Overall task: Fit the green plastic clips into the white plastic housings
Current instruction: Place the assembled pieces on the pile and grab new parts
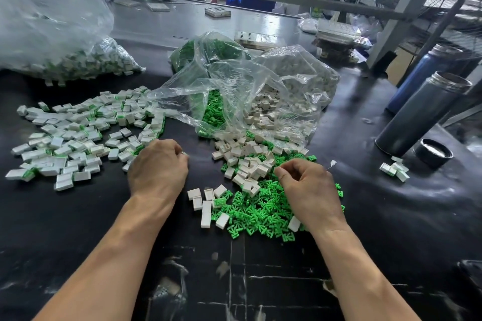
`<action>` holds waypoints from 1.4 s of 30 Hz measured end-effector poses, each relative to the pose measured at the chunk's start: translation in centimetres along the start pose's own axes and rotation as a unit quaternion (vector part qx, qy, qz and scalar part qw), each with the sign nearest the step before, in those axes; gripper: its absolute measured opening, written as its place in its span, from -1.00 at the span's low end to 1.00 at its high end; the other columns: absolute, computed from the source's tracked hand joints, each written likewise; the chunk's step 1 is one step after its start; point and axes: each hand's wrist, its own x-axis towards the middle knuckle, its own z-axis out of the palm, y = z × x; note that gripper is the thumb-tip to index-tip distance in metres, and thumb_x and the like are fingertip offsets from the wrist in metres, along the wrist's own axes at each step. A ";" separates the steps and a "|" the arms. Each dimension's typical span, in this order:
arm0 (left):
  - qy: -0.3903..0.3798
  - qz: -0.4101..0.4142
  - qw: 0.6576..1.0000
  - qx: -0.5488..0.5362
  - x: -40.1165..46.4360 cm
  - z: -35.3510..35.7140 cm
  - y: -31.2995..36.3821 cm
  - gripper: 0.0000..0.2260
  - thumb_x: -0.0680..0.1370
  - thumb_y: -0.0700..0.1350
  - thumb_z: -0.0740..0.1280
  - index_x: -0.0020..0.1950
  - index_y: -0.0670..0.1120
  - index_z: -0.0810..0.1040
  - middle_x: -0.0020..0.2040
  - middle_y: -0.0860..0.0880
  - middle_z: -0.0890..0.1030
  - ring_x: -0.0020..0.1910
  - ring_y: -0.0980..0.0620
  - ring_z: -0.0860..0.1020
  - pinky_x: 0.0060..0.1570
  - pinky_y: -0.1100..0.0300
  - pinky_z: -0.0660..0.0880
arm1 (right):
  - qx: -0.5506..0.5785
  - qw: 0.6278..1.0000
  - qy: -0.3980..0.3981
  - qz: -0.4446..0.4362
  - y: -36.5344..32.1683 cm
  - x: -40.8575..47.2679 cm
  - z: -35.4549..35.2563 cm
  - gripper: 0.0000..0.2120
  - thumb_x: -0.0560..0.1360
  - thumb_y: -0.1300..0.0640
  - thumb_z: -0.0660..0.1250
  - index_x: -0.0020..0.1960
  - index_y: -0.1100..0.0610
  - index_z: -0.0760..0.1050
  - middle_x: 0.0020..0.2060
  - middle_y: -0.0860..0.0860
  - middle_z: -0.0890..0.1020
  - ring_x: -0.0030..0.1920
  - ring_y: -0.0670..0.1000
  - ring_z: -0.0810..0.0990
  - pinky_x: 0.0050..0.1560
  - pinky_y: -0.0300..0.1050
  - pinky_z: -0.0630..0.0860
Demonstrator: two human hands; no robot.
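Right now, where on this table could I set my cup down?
Bare black table lies near the front edge, outside the left hand, and between the green clips and the bottle cap. Centre and left are crowded with finished housings.

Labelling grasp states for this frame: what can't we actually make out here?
- Left hand, head view: palm down, its own back hides the fingertips and any part held.
- Right hand, head view: curled fingers hide whether a green clip is pinched.
- Far-left bag, head view: blurred and glary film, contents unclear.
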 end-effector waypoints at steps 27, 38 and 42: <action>-0.065 0.161 0.984 -0.044 -2.5 0.8 2.9 -0.84 0.60 0.12 0.38 -0.02 0.07 0.68 -0.09 0.11 0.55 -0.07 0.05 0.53 0.14 0.03 0.51 | 0.016 0.997 -0.006 -0.078 -1.5 -1.3 0.1 -0.90 0.58 -0.01 0.45 0.06 -0.05 0.70 -0.04 -0.21 0.64 -0.02 -0.14 0.59 0.10 -0.12 0.56; -0.213 0.148 0.909 -0.327 -4.0 -0.9 5.0 -0.85 0.58 0.04 0.43 -0.07 0.00 0.72 -0.18 -0.12 0.71 -0.25 -0.15 0.68 -0.18 -0.18 0.61 | 0.171 0.973 -0.066 -0.141 -2.3 -1.8 1.2 -0.80 0.53 0.15 0.52 0.12 -0.05 0.68 -0.06 -0.17 0.70 -0.05 -0.17 0.66 -0.07 -0.38 0.54; -0.193 0.131 0.933 -0.274 -4.0 -0.5 4.5 -0.82 0.54 0.16 0.44 -0.10 0.08 0.71 -0.26 0.02 0.70 -0.27 0.00 0.67 -0.19 -0.06 0.62 | 0.196 0.974 -0.040 -0.106 -1.9 -1.4 1.2 -0.85 0.51 0.17 0.53 0.01 -0.06 0.70 -0.12 -0.16 0.72 -0.06 -0.18 0.68 -0.07 -0.37 0.55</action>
